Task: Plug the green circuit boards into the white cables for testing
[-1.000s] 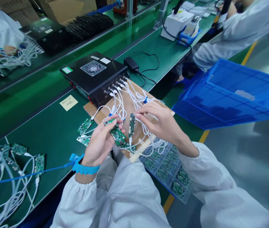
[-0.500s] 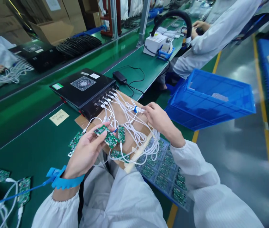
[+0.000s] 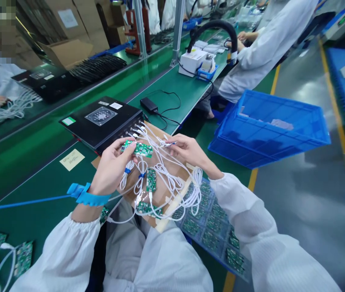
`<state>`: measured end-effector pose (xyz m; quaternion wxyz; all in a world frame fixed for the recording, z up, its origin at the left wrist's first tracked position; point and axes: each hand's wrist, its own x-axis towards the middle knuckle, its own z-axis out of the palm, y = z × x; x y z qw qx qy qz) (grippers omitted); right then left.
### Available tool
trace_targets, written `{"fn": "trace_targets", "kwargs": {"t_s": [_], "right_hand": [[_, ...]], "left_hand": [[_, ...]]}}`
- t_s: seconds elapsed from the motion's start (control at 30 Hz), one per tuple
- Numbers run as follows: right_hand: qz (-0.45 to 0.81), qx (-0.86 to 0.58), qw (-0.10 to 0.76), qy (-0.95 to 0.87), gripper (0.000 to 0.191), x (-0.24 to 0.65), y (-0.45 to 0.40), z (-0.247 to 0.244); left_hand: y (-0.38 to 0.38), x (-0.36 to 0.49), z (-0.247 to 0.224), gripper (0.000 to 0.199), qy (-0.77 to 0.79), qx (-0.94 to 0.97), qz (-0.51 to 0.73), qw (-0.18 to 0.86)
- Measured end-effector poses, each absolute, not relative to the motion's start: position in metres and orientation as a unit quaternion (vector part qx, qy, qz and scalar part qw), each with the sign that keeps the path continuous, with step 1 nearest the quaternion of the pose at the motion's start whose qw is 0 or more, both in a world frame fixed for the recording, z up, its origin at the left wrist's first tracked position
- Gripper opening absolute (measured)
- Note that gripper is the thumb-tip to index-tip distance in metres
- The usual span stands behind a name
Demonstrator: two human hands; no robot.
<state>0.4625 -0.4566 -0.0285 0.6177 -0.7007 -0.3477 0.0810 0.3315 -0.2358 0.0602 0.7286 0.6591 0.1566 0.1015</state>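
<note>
The head camera looked forward and down from above the lap [image 3: 160, 259], with the left hand [image 3: 110, 166] and right hand [image 3: 190, 152] at close range near the centre of its view. The sleeves [image 3: 257, 227] entered from the lower edge. The bench [image 3: 47, 182] crossed the view obliquely from lower left to upper right, placing the box [image 3: 102, 117] just beyond the hands, the crate [image 3: 266, 129] at middle range on the right, and a co-worker [image 3: 260, 52] farther off.

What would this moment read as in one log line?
left hand: holding green circuit board | right hand: at white cables | black box: cables plugged in
</note>
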Motion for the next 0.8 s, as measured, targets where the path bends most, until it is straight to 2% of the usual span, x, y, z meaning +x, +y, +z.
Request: {"fn": "trace_targets", "kwargs": {"t_s": [0.1,0.23,0.4,0.8], "right_hand": [[0.17,-0.633,0.695,-0.296,0.031,0.456,-0.443,-0.031],[0.196,-0.592,0.733,-0.271,0.037,0.45,-0.434,-0.03],[0.213,-0.596,0.724,-0.273,0.039,0.454,-0.432,-0.024],[0.211,-0.633,0.69,-0.281,0.041,0.455,-0.429,-0.015]], "left_hand": [[-0.234,0.344,0.059,0.046,0.159,0.668,0.116,0.718],[-0.231,0.352,0.054,0.051,0.141,0.682,0.116,0.708],[-0.23,0.356,0.049,0.053,0.138,0.704,0.106,0.688],[-0.23,0.363,0.042,0.044,0.134,0.741,0.105,0.65]]}}
